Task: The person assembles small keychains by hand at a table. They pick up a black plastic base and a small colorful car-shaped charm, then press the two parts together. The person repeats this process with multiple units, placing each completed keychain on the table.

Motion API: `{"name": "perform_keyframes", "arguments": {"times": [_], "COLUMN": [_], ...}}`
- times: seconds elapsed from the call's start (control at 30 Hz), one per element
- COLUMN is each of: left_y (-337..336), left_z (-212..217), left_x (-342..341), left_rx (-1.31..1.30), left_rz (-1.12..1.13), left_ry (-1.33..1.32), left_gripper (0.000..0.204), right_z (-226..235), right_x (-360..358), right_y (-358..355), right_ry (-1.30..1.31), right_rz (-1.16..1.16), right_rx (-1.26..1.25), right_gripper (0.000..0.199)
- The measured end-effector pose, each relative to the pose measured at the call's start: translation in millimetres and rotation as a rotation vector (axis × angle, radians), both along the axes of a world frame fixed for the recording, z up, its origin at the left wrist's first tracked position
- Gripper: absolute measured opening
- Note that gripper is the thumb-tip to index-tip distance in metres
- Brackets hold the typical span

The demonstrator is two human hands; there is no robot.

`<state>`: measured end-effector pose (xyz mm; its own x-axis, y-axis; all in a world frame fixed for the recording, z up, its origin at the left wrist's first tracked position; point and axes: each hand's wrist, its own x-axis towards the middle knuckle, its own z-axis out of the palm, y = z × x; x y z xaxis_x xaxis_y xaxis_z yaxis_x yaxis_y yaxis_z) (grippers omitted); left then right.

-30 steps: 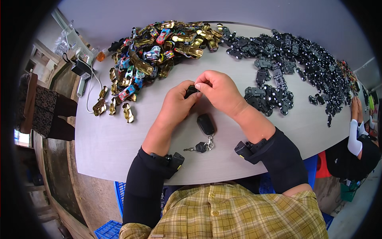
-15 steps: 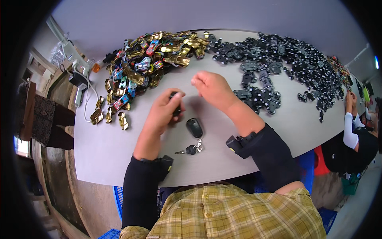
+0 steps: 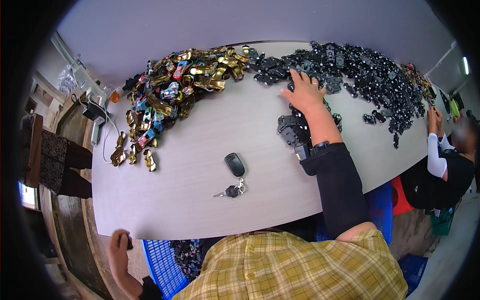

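My right hand (image 3: 306,92) reaches far across the grey table (image 3: 200,150) and rests, fingers spread, on the pile of black toy-car chassis (image 3: 350,70). My left hand (image 3: 120,245) hangs down beside the table's near left corner, above a blue plastic crate (image 3: 160,267), with its fingers closed on a small dark piece (image 3: 129,243). A heap of gold and coloured toy-car bodies (image 3: 175,90) lies at the far left of the table. A black key fob with keys (image 3: 233,172) lies on the table in front of me.
A white power strip and cables (image 3: 97,125) lie at the table's left edge. Another person with a white sleeve (image 3: 437,160) works at the right end of the table. A second blue crate and a red stool stand by my right side.
Both hands were together at the table's middle, working on a small black piece. Now my left hand has dropped beside the table with it and my right hand has reached to the black pile.
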<state>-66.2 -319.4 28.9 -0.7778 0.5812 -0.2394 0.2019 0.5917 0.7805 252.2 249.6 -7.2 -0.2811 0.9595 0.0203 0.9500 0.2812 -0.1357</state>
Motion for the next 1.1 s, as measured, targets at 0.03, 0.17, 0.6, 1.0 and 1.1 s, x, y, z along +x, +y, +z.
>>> {"name": "perform_keyframes", "arguments": {"times": [0.03,0.17,0.6,1.0,1.1], "left_y": [-18.6,-75.9,-119.4,-10.5,61.2], "left_z": [-10.3,-72.2,-154.0,-11.4,6.8], "left_x": [-5.6,-15.8,-49.9,-9.7,-11.3], "left_rx": [-0.085,-0.276,-0.384,0.226,0.117], "left_rz": [0.005,-0.022,0.034,0.045,-0.271], "left_ry": [-0.025,-0.075,0.258,0.078,0.282], "left_gripper": [0.010,0.012,0.028,0.020,0.026], "right_z": [7.7,11.3,-28.0,4.4,0.1], "right_x": [-1.8,-11.6,-57.1,-71.9,-69.6], "right_y": [-7.1,-31.1,95.1,-50.1,-72.4], "right_ry": [-0.029,-0.089,0.179,0.163,0.375], "right_rz": [0.025,0.227,0.424,0.934,1.001], "right_rx": [-0.022,-0.045,0.060,0.065,0.075], "right_gripper": [0.078,0.061,0.081,0.058,0.044]}}
